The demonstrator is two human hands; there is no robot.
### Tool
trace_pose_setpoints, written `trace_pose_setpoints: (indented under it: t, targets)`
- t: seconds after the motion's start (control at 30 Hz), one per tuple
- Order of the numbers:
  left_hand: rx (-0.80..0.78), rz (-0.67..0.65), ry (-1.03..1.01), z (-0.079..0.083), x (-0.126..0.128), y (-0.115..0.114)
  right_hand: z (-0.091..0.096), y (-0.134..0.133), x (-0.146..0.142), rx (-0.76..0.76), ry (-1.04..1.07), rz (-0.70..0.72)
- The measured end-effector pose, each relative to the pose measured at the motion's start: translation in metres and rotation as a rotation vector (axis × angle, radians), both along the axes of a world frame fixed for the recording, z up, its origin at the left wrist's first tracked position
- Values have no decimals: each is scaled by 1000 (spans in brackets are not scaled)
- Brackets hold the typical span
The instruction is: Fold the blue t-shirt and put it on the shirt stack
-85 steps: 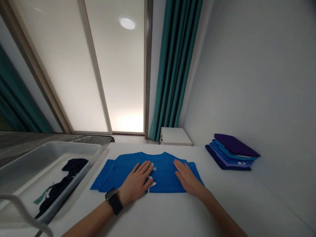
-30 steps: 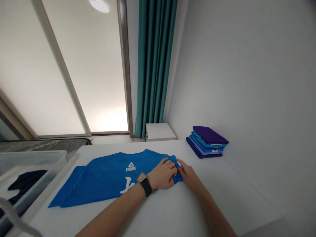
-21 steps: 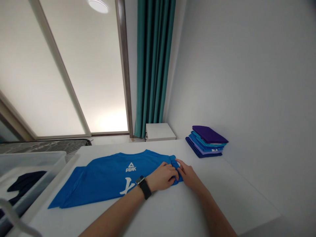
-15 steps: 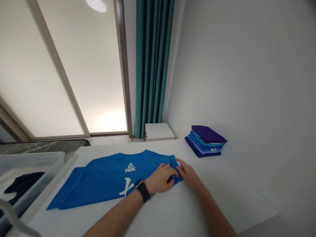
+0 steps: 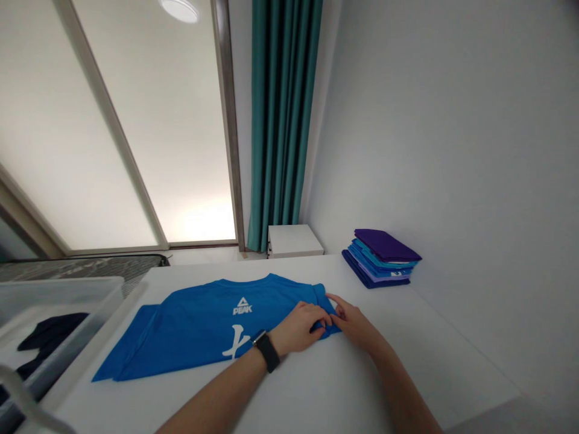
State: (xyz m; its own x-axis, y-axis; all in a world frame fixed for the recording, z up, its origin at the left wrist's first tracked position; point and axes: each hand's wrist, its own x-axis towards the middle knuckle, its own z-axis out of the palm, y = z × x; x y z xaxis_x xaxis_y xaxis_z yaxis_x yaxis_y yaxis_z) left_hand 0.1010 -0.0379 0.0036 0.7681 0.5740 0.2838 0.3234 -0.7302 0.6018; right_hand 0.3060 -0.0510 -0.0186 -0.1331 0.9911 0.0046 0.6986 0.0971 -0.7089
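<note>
A bright blue T-shirt [image 5: 203, 325] with a white PEAK logo lies flat on the white table [image 5: 316, 386], its back up. Both hands meet at the shirt's right end. My left hand [image 5: 301, 325], a dark watch on its wrist, has its fingers curled and pinching the blue cloth of the right sleeve edge. My right hand [image 5: 355, 322] lies close against it from the right, its fingertips also closed on that same edge.
A stack of folded purple and blue shirts [image 5: 382, 256] sits at the table's far right by the wall. A clear plastic bin [image 5: 49, 325] with dark garments stands at the left. A small white cabinet [image 5: 294, 241] and a teal curtain [image 5: 283, 120] are behind.
Both hands went from lying flat on the shirt's middle to its right end, where they pinch the sleeve edge. Over the last second they have barely shifted.
</note>
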Motion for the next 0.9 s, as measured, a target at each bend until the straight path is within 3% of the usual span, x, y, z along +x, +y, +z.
trace_pose_setpoints:
  t: [0.3,0.47,0.67,0.8,0.9]
  targets:
    - [52,41,88,0,0,2,-4,3,-3,47,12,-61]
    - [62,50,121,-2,-1,3,-5,20,-3,104,-4,-142]
    - [70,45,138,-1,-1,3,11,44,-21,52,-338,-220]
    - [68,67,117,-1,-1,2,13,46,-39,144,-611,-279]
    - [62,68,108,-1,-1,1,9,45,-44,210,-674,-296]
